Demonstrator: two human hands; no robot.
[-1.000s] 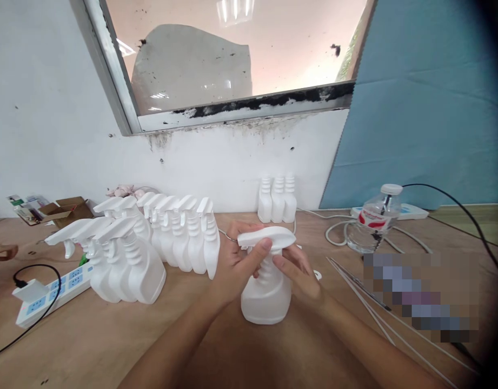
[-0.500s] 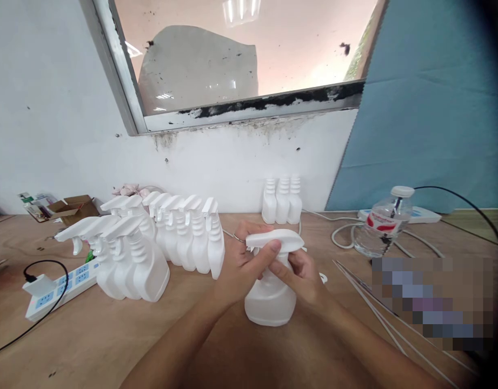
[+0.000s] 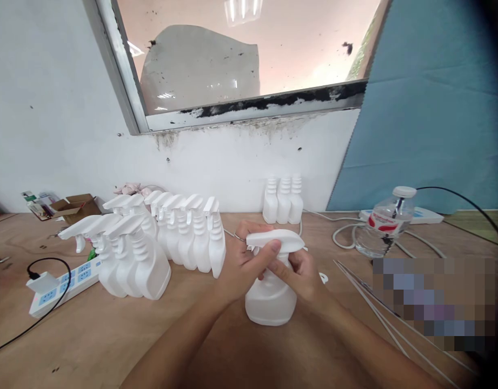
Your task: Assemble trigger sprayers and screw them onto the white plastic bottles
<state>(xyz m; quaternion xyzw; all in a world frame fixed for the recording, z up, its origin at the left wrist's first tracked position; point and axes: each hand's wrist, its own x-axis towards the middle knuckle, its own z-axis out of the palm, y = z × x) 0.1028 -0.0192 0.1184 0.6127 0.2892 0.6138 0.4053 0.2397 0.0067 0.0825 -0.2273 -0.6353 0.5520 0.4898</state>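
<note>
A white spray bottle (image 3: 271, 305) stands upright on the wooden table in front of me, a white trigger sprayer (image 3: 279, 237) on its neck. My left hand (image 3: 246, 262) is closed around the front of the sprayer, with the thumb pressed on its side. From the other side, my right hand (image 3: 299, 273) grips the bottle's neck just below the sprayer head. Both hands meet at the neck, so the trigger and collar are largely hidden. Several white bottles with sprayers (image 3: 151, 270) stand in rows to the left.
Three bottles without sprayers (image 3: 283, 202) stand by the wall. On the right are a clear water bottle (image 3: 382, 224), cables and thin white tubes (image 3: 370, 308). A power strip (image 3: 66, 283) and a small cardboard box (image 3: 76, 208) lie at the left.
The view has shifted very slightly. Both hands keep the same hold on the spray bottle, which stays in place.
</note>
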